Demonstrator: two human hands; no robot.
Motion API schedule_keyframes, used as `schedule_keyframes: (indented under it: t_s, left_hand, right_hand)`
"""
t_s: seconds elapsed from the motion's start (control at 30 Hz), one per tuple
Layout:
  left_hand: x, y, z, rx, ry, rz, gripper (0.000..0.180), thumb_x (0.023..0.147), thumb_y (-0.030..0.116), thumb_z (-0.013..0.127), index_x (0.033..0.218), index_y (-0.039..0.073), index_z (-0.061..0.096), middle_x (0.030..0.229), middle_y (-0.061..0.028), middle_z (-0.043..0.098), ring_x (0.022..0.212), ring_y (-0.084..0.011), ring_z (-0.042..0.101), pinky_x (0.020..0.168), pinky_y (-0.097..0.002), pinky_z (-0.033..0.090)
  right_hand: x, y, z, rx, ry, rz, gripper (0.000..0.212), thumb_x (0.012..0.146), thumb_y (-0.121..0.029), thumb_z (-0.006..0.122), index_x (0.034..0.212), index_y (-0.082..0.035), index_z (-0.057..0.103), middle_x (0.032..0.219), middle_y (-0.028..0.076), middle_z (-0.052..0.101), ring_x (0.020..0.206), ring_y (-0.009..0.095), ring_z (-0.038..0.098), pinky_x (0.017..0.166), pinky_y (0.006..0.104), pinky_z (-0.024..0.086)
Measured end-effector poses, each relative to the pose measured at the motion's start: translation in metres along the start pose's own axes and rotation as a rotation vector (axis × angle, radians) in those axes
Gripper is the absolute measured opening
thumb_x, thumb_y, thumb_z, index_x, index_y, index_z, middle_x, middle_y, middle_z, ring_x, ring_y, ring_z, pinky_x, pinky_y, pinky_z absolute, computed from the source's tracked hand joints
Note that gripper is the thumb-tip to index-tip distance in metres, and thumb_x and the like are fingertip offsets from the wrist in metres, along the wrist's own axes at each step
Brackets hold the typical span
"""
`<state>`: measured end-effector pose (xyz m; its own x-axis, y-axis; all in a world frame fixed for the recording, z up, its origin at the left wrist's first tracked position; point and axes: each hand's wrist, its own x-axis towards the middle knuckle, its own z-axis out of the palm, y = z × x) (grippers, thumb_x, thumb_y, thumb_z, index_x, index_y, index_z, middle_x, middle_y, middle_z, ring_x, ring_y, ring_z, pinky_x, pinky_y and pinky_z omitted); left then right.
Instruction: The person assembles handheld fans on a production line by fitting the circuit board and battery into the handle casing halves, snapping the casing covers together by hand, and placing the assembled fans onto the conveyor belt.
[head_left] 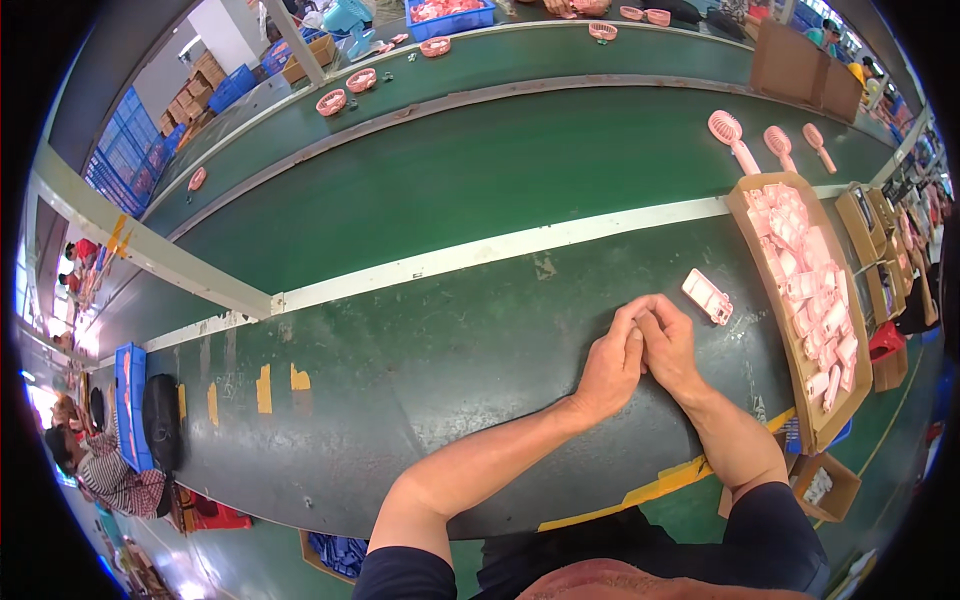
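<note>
Above the dark green table, my left hand point(610, 366) and my right hand point(670, 348) are brought together, touching at the fingers. The fingers of both are curled and closed. Whatever may be between them is hidden. Just beyond my right hand, a pink plastic casing part point(707, 296) lies flat on the table, apart from both hands. To the right of it stands a long cardboard tray point(750, 235) heaped with pink plastic parts point(808, 275).
Beyond a white rail point(450, 258) runs a green conveyor belt point(440, 170) with pink handheld fans point(727, 130) at its right. A farther belt carries pink round parts point(361, 80). A post point(150, 250) rises at left, near a blue bin point(131, 400) and a black bag point(160, 420).
</note>
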<state>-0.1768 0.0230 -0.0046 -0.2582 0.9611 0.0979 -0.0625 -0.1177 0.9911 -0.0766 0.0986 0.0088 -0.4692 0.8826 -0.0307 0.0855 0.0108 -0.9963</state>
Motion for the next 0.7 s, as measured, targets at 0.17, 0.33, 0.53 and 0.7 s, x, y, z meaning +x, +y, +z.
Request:
schedule_keyframes:
  t_s: [0.17,0.33,0.53,0.7]
  left_hand:
    - [-0.0001,0.0001,-0.0002,-0.008,-0.006,0.013,0.039,0.108,0.006,0.040,0.147,0.008,0.043,0.091,-0.0061,0.061,0.073,-0.0115,0.057,0.068,-0.0286,0.051]
    - [-0.0006,-0.0022,-0.0018,0.002,-0.001,0.020,0.039,0.108,0.007,0.040,0.147,0.008,0.043,0.091,-0.0066,0.061,0.073,-0.0123,0.057,0.067,-0.0292,0.051]
    - [0.0004,-0.0015,0.0001,-0.010,-0.002,0.012,0.039,0.108,0.006,0.039,0.148,0.008,0.042,0.090,-0.0075,0.061,0.072,-0.0130,0.058,0.067,-0.0301,0.051]
    - [0.0005,-0.0020,-0.0001,-0.001,-0.009,-0.013,0.039,0.108,0.007,0.038,0.147,0.008,0.042,0.089,-0.0080,0.061,0.072,-0.0134,0.058,0.066,-0.0305,0.051]
  right_hand:
    - [0.0003,0.0018,0.0003,0.017,0.003,-0.003,0.013,0.104,-0.007,0.053,0.099,-0.001,0.063,0.072,0.001,0.061,0.049,0.005,0.049,0.041,0.0241,0.038]
    - [0.0008,0.0044,0.0020,0.013,0.001,0.004,0.013,0.104,-0.008,0.053,0.099,-0.001,0.063,0.071,0.001,0.061,0.049,0.005,0.049,0.041,0.0240,0.038]
    - [0.0006,0.0022,0.0003,-0.007,0.012,-0.011,0.013,0.104,-0.007,0.053,0.099,-0.002,0.064,0.071,0.000,0.060,0.050,0.004,0.049,0.042,0.0235,0.038]
    - [0.0010,0.0056,-0.0009,-0.035,0.024,-0.023,0.012,0.103,-0.006,0.053,0.100,-0.002,0.064,0.074,-0.001,0.060,0.054,0.004,0.050,0.044,0.0232,0.039]
